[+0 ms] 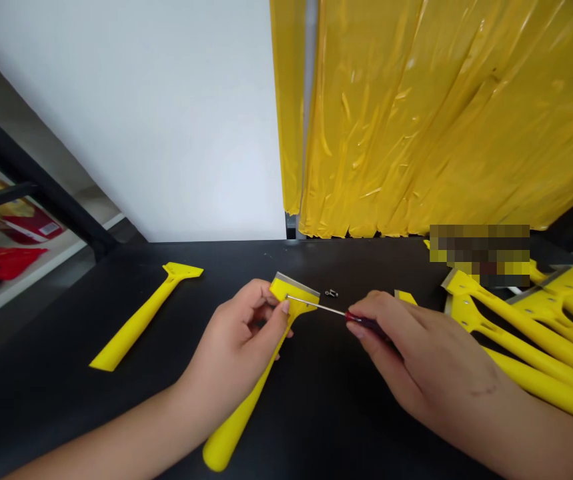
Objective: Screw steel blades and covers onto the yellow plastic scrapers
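My left hand (246, 327) is closed round the head of a yellow scraper (243, 413), whose metal blade (299, 284) points away from me. The scraper's long handle slants down toward the near edge of the view. In my right hand (411, 347) is a screwdriver (361, 321) with a dark red handle, gripped between thumb and fingers. Its thin shaft reaches left across the scraper head, and the tip touches a screw spot beside my left thumb. A few small screws (331, 293) lie on the black table just right of the blade.
Another yellow scraper (141, 320) lies on the black table (56, 393) at left. Several yellow scrapers (521, 333) are piled at right, partly behind my right hand. A white panel (166, 120) and yellow plastic wrapping (431, 120) stand at the back. A shelf (46, 267) is at far left.
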`<action>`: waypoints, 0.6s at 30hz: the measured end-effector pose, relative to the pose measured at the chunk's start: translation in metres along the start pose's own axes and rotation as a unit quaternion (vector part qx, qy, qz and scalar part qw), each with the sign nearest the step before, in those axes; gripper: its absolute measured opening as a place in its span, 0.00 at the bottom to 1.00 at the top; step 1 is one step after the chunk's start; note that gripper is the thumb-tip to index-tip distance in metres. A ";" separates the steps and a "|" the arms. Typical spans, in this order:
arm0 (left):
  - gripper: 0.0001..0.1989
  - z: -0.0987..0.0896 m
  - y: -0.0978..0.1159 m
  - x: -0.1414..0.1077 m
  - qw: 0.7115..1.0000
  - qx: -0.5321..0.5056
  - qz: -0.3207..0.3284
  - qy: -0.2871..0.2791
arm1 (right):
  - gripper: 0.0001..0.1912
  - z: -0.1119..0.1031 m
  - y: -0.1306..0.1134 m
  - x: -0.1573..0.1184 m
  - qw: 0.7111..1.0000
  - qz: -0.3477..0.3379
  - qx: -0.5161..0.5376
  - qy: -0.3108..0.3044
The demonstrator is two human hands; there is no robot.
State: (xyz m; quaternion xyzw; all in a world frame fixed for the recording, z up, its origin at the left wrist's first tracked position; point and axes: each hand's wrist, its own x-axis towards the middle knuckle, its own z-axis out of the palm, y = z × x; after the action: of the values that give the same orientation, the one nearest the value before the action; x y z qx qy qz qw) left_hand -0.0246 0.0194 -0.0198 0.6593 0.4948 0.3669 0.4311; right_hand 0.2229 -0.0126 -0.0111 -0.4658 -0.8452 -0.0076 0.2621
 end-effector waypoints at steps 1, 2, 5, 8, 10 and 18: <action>0.11 0.000 0.000 0.000 1.000 0.001 0.001 -0.002 | 0.05 0.000 0.001 0.000 1.000 0.000 -0.006 0.006; 0.11 0.000 0.000 0.000 1.000 -0.001 0.002 -0.003 | 0.05 -0.001 0.001 0.001 1.000 0.001 -0.009 0.011; 0.11 0.001 -0.001 0.000 1.000 -0.004 0.008 -0.001 | 0.07 0.000 0.002 0.002 0.999 0.001 -0.013 0.033; 0.11 0.001 -0.001 -0.001 1.000 -0.003 0.012 0.006 | 0.07 0.001 0.000 0.002 0.998 0.010 -0.020 0.058; 0.11 0.000 -0.003 -0.001 1.000 0.001 0.019 0.015 | 0.03 0.003 -0.001 0.001 0.998 0.010 -0.022 0.056; 0.06 -0.002 -0.006 -0.002 0.995 0.051 0.084 0.036 | 0.03 0.006 -0.001 -0.004 0.998 0.046 0.047 0.010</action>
State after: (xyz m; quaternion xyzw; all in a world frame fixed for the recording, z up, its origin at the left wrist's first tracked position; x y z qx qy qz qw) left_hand -0.0289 0.0187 -0.0247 0.7061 0.4712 0.3990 0.3468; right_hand 0.2212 -0.0151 -0.0177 -0.4913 -0.8195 0.0393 0.2923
